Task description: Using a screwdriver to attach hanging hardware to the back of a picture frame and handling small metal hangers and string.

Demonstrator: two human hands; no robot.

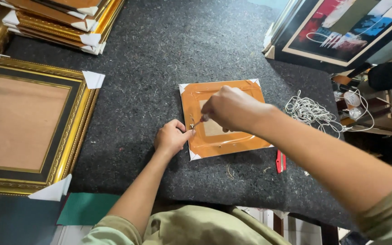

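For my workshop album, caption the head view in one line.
Left hand steadies a small orange frame while right hand works a thin tool at its edge.

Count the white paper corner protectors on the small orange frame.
3 show on the small orange wrapped frame: top-left, top-right, bottom-left. The right forearm covers the fourth corner, so one may be hidden.
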